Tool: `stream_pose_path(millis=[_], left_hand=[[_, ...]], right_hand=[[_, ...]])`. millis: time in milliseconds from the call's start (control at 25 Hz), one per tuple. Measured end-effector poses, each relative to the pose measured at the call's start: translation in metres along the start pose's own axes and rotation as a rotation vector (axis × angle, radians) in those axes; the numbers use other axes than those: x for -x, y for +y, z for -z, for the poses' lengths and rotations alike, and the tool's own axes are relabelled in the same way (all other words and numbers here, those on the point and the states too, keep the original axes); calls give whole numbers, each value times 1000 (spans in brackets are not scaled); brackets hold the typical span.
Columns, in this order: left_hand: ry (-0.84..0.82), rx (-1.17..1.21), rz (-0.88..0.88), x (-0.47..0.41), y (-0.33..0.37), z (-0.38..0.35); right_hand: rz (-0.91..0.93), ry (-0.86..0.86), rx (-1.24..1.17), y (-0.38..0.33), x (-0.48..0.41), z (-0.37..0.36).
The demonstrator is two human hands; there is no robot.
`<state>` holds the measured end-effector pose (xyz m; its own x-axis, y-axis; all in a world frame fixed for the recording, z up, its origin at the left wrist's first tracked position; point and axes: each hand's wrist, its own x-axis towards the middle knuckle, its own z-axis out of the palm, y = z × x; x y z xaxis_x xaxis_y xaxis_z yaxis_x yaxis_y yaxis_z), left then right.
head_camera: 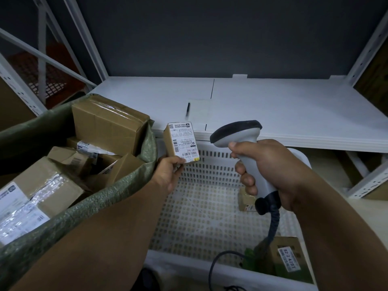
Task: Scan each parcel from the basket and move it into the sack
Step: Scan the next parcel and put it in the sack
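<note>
My left hand (pixel 169 172) grips a small cardboard parcel (pixel 180 142) from below, its white label with barcodes turned up toward me, above the basket's far left corner. My right hand (pixel 264 166) holds a grey barcode scanner (pixel 239 133) by the handle, its dark head just right of the parcel. The white perforated basket (pixel 201 208) lies below both hands. Inside it sit a small box (pixel 244 199) partly hidden by the scanner and a labelled box (pixel 286 256) at the near right. The green woven sack (pixel 134 183) on the left holds several cardboard parcels (pixel 109 122).
A white shelf board (pixel 273 110) runs behind the basket, with a black pen (pixel 188 108) and a sheet of paper on it. White metal rack uprights stand left and right. The scanner's dark cable (pixel 218 263) loops over the basket's near rim.
</note>
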<state>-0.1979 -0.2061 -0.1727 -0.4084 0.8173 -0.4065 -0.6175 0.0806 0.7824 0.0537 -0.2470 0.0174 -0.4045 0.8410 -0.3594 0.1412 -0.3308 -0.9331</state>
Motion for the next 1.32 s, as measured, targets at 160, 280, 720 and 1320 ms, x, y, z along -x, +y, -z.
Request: stream_pose_path(millis=[160, 280, 720, 1320], left_hand=[[-11, -18, -4, -1, -1, 0], [-8, -31, -4, -2, -2, -1], [-40, 69, 21, 41, 21, -33], [410, 322, -251, 93, 120, 7]], right_hand=[[2, 2, -6, 1, -2, -1], [12, -2, -2, 1, -4, -2], [97, 93, -12, -2, -13, -15], [156, 45, -46, -18, -13, -73]])
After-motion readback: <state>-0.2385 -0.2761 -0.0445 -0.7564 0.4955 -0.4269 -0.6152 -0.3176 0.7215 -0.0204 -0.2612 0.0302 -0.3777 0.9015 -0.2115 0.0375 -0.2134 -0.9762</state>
